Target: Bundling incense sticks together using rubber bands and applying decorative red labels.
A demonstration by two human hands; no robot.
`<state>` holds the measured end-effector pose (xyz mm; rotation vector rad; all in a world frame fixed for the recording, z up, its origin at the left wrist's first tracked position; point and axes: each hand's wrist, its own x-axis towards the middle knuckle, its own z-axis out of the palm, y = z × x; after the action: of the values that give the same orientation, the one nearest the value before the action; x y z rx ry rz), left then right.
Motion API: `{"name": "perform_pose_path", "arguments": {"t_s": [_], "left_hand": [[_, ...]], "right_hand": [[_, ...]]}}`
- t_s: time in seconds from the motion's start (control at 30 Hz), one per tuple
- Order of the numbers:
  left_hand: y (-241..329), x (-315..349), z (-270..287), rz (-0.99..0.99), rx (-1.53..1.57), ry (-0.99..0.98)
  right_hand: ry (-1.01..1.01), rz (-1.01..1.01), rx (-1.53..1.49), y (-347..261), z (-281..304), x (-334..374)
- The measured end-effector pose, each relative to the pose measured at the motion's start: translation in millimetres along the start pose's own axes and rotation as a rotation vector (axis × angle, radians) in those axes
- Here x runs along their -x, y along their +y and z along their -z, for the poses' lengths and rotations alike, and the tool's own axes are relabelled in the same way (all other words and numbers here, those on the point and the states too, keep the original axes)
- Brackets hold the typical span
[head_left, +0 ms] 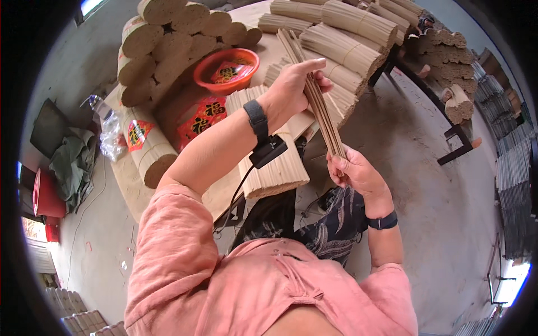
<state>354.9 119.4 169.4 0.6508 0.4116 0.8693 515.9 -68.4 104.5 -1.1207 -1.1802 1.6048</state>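
A thin bundle of long tan sticks (325, 123) slants between my two hands, its far end fanning out slightly. My left hand (288, 89) is closed round its upper middle, with the thumb stretched across and the fingertips showing on the other side. My right hand (358, 172) grips the near, lower end, fingers wrapped round it. Below my left forearm lies a thick block of pale sticks (277, 176) at the table's near edge. Beyond my left hand, large bundles of similar sticks (342, 53) lie side by side.
Round stick rolls (143, 39) are piled at the back left. An orange-red bowl (202, 83) and red printed papers (196, 126) rest on the table (128, 182). One roll (151, 159) lies at its left side. A dark metal frame (457, 148) stands on the right.
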Motion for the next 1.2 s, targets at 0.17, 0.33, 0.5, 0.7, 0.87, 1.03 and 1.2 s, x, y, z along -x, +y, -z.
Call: {"name": "perform_pose_path", "arguments": {"t_s": [0.17,0.33,0.5,0.7,0.87,1.03,1.2], "left_hand": [[-7.9,24.2,-10.3,-0.203,-0.151,0.032],[-13.8,38.4,-30.4,-0.305,-0.343,0.02],[-20.5,22.4,-12.9,-0.189,-0.267,0.171],[-19.8,33.9,-15.0,-0.095,-0.061,0.178],[13.2,59.8,25.9,-0.022,-0.188,-0.06],[20.3,75.8,123.9,-0.081,-1.649,0.017],[-29.1,93.6,162.5,-0.523,-2.041,-0.007]], "right_hand": [[-0.096,-0.081,-0.013,27.1,34.4,-4.6],[0.403,-0.184,0.637,34.0,81.9,-1.1],[0.452,0.456,0.593,4.9,0.2,-13.1],[0.404,0.268,0.683,-0.2,-57.2,-22.9],[0.191,0.087,0.208,3.5,-62.4,-7.0],[0.112,-0.153,-0.084,36.1,-64.1,27.8],[0.081,-0.246,-0.167,61.4,-73.6,40.9]]}}
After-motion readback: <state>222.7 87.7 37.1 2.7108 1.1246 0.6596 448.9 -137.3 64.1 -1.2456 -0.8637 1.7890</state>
